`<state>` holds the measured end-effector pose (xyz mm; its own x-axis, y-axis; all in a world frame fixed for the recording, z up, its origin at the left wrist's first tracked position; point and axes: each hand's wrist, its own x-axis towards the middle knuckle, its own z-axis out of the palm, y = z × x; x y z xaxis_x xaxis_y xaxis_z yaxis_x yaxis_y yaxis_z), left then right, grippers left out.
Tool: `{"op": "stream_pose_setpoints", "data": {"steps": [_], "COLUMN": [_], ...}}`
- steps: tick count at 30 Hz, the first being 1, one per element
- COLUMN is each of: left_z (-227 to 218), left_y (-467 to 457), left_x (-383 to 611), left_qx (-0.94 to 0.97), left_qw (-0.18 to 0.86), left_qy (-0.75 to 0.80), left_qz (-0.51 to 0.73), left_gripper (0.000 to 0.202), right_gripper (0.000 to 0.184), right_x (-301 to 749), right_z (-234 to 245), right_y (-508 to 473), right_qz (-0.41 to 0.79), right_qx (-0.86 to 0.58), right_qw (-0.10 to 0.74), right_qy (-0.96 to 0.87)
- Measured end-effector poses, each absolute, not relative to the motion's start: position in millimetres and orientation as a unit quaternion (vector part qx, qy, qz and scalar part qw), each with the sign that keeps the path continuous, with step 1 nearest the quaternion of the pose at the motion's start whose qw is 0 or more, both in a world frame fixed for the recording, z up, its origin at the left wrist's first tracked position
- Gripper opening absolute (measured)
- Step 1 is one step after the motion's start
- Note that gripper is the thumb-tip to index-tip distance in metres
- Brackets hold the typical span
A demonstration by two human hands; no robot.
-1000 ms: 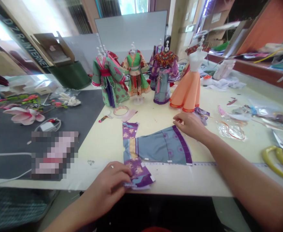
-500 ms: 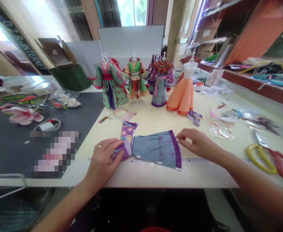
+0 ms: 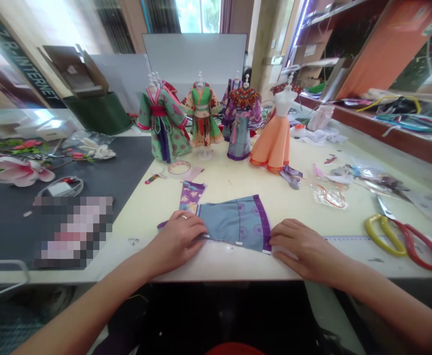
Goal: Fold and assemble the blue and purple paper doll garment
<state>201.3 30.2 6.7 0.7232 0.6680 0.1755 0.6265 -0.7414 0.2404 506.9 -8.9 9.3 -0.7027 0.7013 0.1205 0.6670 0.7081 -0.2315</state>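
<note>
A small doll dress (image 3: pixel 221 219) lies sideways on the table, its grey-blue skirt flaring to a purple hem at the right. Its purple patterned sleeve (image 3: pixel 192 194) points away from me. My left hand (image 3: pixel 182 239) is closed at the waist end near the lower edge, covering much of the purple bodice. At the near corner of the hem, my right hand (image 3: pixel 299 246) has its fingers closed on the cloth; the exact grip is partly hidden. A ruler (image 3: pixel 348 238) shows along the tabletop to the right, partly behind my right hand.
Scissors with yellow and red handles (image 3: pixel 404 239) lie at the right. Dressed doll forms, among them an orange skirt (image 3: pixel 273 145), stand at the back. A tape roll (image 3: pixel 179 168) and a small cutter (image 3: pixel 152 178) lie beyond the dress. A dark mat (image 3: pixel 127 167) covers the left.
My left hand has moved right from the bodice to the waist's lower edge. My right hand has come down from the hem's middle to its near corner. The view has shifted slightly.
</note>
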Motion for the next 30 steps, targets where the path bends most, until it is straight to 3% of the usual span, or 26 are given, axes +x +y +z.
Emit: {"op": "stream_pose_setpoints", "data": {"steps": [6,10,21,25,30], "left_z": [-0.1,-1.1,-5.0,-5.5,-7.1], "left_y": [31.7,32.0,36.8,36.8,37.1], "left_x": [201.1,200.2,201.3,200.6,200.7], "left_qx": [0.917,0.914,0.909,0.908,0.901], "left_qw": [0.082,0.091,0.095,0.102,0.111], "left_qy": [0.352,0.354,0.351,0.344,0.354], "left_qz": [0.168,0.176,0.202,0.217,0.224], "left_gripper": [0.016,0.015,0.019,0.021,0.02], "right_gripper": [0.026,0.022,0.016,0.015,0.024], "right_x": [503.3,500.9,504.8,504.8,496.0], "right_z": [0.8,-3.1,11.4,14.1,13.4], "right_y": [-0.8,1.6,4.0,1.0,4.1], "right_qz": [0.025,0.004,0.055,0.081,0.03], "right_qx": [-0.347,-0.361,-0.403,-0.355,-0.337], "right_qw": [0.076,0.071,0.145,0.092,0.014], "right_qy": [-0.935,-0.93,-0.902,-0.927,-0.941]}}
